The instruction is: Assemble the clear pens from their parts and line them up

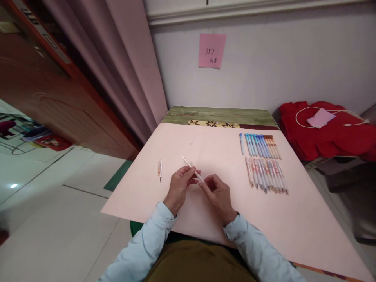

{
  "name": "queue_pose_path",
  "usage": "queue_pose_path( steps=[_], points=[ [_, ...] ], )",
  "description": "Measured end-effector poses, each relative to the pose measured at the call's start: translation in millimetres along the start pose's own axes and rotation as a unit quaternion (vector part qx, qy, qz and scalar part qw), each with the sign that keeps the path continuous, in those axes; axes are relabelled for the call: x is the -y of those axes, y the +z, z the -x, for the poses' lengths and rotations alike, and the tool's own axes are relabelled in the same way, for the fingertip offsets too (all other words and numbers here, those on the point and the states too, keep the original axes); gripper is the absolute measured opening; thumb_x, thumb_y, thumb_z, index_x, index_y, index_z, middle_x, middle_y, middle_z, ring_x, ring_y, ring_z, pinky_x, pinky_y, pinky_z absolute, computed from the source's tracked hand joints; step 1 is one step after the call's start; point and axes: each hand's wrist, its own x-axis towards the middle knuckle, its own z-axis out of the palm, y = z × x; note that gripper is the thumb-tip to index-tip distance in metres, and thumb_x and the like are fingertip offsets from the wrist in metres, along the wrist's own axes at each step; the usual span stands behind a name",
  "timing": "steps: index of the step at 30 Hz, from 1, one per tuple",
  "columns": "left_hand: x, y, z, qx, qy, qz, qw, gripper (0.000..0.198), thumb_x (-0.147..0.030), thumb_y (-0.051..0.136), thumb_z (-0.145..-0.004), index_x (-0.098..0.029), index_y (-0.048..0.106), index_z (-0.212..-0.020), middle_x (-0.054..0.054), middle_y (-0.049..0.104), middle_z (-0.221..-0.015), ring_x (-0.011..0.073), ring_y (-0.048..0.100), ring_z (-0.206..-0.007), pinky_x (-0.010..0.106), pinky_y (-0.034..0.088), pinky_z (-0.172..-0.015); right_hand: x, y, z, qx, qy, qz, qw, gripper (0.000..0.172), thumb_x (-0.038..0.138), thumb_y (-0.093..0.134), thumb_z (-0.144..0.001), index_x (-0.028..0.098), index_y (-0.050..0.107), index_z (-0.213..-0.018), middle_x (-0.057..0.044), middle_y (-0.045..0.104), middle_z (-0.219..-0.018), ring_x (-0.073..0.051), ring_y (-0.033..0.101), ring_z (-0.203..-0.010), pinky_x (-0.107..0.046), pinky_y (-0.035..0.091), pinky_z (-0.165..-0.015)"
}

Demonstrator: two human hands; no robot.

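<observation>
A thin whitish pen part [188,162] slants between my two hands above the pink sheet. My left hand [179,186] pinches it near its middle, and my right hand [219,194] is closed on its lower right end. To the left on the sheet lie a dark-tipped refill [161,170] and, touching or close beside it, a clear patterned pen piece [159,167]. At the right are a row of blue and brown capped pens [258,145] and, nearer me, a row of clear pens with reddish patterns [267,175].
The pink sheet [217,145] covers most of the table, whose green patterned far end [217,114] shows. A red cloth [337,137] with a white cable lies beyond the right edge. A wooden door [73,98] and a curtain [126,58] stand at the left.
</observation>
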Motion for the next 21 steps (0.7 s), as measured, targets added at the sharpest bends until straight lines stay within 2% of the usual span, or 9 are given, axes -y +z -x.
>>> queue_pose_path(
  steps=[2,6,9,11,14,17,19,21],
  points=[
    [0.4,0.3,0.0,0.002,-0.002,-0.003,1.0,0.029,-0.036,0.079,-0.073,-0.012,0.07,-0.087,0.011,0.074,-0.092,0.0153,0.065,-0.075,0.025,0.051,-0.066,-0.9,-0.4,0.1,0.023,0.0,-0.009,1.0,0.027,0.046,0.061,-0.09,0.02,0.064,-0.084,0.0,0.064,-0.068,-0.013,0.058,-0.058,-0.023,0.046,-0.056],
    [0.6,0.5,-0.1,0.002,-0.006,-0.009,1.0,0.029,-0.037,0.079,-0.074,-0.013,0.069,-0.087,0.011,0.074,-0.091,0.0155,0.066,-0.074,0.026,0.051,-0.067,-1.9,-1.5,0.8,0.069,-0.008,-0.005,0.998,0.04,0.044,0.042,-0.099,0.02,0.068,-0.081,0.0,0.063,-0.062,-0.013,0.059,-0.056,-0.023,0.045,-0.057],
    [1.7,-0.3,-0.8,0.004,0.004,-0.019,1.0,0.03,-0.038,0.079,-0.073,-0.012,0.069,-0.087,0.011,0.074,-0.091,0.015,0.065,-0.074,0.027,0.051,-0.068,-0.4,-0.7,0.8,0.038,-0.005,0.011,0.999,0.03,0.049,0.06,-0.09,0.019,0.066,-0.093,-0.001,0.066,-0.07,-0.014,0.06,-0.059,-0.023,0.046,-0.058],
    [2.6,-0.6,-1.2,0.008,0.006,-0.024,1.0,0.031,-0.038,0.079,-0.073,-0.012,0.069,-0.087,0.01,0.074,-0.09,0.0149,0.065,-0.074,0.027,0.051,-0.068,0.4,-0.1,0.7,0.015,0.001,0.011,1.0,0.033,0.05,0.068,-0.083,0.019,0.064,-0.092,0.0,0.066,-0.072,-0.013,0.059,-0.059,-0.023,0.046,-0.057],
    [2.9,-0.3,-1.0,0.016,0.003,-0.023,1.0,0.031,-0.038,0.079,-0.073,-0.012,0.069,-0.087,0.01,0.074,-0.089,0.0155,0.065,-0.076,0.026,0.051,-0.069,0.4,-0.8,1.2,0.036,0.001,0.005,0.999,0.032,0.048,0.057,-0.092,0.019,0.065,-0.082,0.0,0.065,-0.067,-0.013,0.059,-0.059,-0.023,0.045,-0.058],
    [1.9,0.5,-0.5,0.021,-0.001,-0.028,0.999,0.029,-0.037,0.078,-0.075,-0.012,0.069,-0.086,0.009,0.074,-0.088,0.0147,0.064,-0.075,0.026,0.05,-0.068,0.4,-2.4,2.0,0.077,-0.001,0.003,0.997,0.039,0.044,0.044,-0.098,0.019,0.069,-0.082,0.001,0.064,-0.062,-0.013,0.06,-0.058,-0.023,0.044,-0.059],
    [1.4,0.8,-0.3,0.017,-0.001,-0.033,0.999,0.028,-0.037,0.077,-0.075,-0.012,0.069,-0.085,0.009,0.074,-0.086,0.0143,0.064,-0.074,0.025,0.049,-0.068,1.0,-2.7,2.2,0.08,-0.001,0.008,0.997,0.037,0.046,0.047,-0.097,0.02,0.07,-0.084,0.001,0.064,-0.063,-0.013,0.06,-0.058,-0.023,0.044,-0.059],
    [1.6,0.9,-0.4,0.012,0.003,-0.044,0.999,0.028,-0.038,0.077,-0.076,-0.012,0.068,-0.084,0.008,0.074,-0.085,0.0142,0.064,-0.072,0.026,0.049,-0.067,1.6,-2.0,1.8,0.054,0.001,0.019,0.998,0.031,0.049,0.061,-0.089,0.019,0.069,-0.088,0.001,0.065,-0.067,-0.014,0.059,-0.059,-0.023,0.045,-0.058]
  ],
)
